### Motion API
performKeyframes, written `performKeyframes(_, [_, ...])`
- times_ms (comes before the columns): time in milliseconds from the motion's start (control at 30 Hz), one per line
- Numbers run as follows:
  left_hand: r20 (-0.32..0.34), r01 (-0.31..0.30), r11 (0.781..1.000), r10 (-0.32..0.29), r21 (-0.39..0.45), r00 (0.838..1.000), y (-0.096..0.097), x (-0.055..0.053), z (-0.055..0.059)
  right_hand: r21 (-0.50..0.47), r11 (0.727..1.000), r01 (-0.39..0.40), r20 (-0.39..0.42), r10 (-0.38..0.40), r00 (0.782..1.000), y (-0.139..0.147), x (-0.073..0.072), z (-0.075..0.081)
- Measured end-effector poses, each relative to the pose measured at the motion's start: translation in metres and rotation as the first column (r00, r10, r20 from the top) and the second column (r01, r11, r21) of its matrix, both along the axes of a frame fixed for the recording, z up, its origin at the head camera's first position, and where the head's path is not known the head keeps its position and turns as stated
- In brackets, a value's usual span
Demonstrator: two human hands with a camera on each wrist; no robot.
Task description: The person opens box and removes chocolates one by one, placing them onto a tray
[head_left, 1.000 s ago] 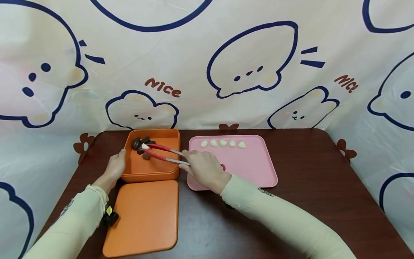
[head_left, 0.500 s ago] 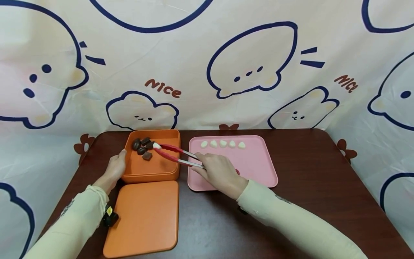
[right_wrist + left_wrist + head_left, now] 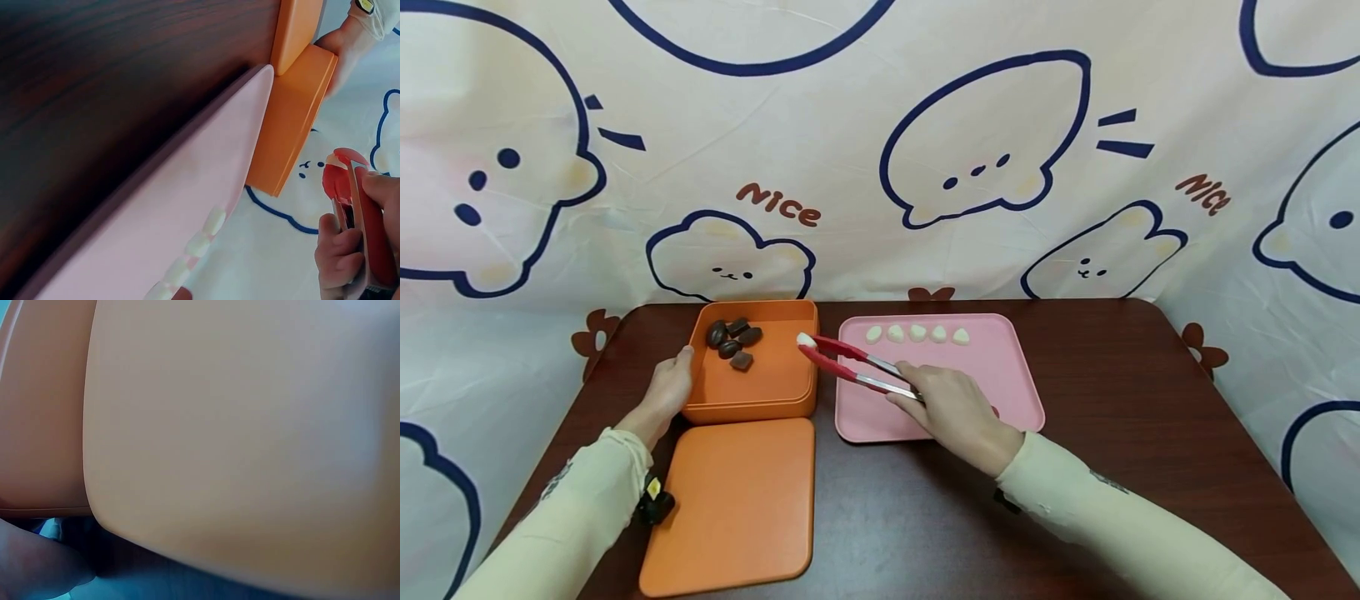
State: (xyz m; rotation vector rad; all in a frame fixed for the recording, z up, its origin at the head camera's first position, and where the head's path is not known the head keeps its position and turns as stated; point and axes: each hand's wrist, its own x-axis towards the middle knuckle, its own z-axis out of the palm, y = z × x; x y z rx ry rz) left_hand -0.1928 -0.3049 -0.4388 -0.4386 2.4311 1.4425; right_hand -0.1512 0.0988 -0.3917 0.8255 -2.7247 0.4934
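Note:
My right hand [image 3: 962, 408] grips tongs [image 3: 842, 347] with red tips and metal arms. The tips pinch a small white piece, like white chocolate [image 3: 806, 340], raised over the right rim of the orange box [image 3: 752, 408]. Inside that box, toward its back left, lie several dark chocolates [image 3: 730, 348], some rounded and some square. My left hand [image 3: 667, 387] holds the box by its left side, thumb up at the rim; most of its fingers are hidden. Right of the box, a pink tray [image 3: 985, 375] carries a row of several white pieces [image 3: 917, 332] along its back edge.
A flat orange lid [image 3: 730, 500] lies in front of the box, close to its front wall. All of it stands on a dark brown table [image 3: 1120, 383]. A white cloth with cartoon drawings [image 3: 850, 250] rises behind the table's back edge.
My right hand has moved right, carrying the tongs and white piece from above the dark chocolates to the box's right rim. My left hand stays on the box.

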Motion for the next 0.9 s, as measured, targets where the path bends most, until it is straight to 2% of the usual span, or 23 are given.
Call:
performKeyframes(233, [0.007,-0.002,1.0,0.002,-0.002,1.0,0.0,0.0,0.0,-0.049,0.997,0.06,0.077,-0.056,0.995,0.025,0.003,0.001])
performKeyframes(533, [0.015,0.011,1.0,-0.011,0.011,1.0,-0.001,-0.001,0.0,-0.05,0.994,0.099,0.094,-0.094,0.991,0.057,0.005,-0.004])
performKeyframes(900, [0.016,0.007,1.0,-0.007,0.003,1.0,-0.001,0.0,0.001,-0.041,0.983,0.179,0.149,-0.171,0.974,0.093,0.004,-0.011])
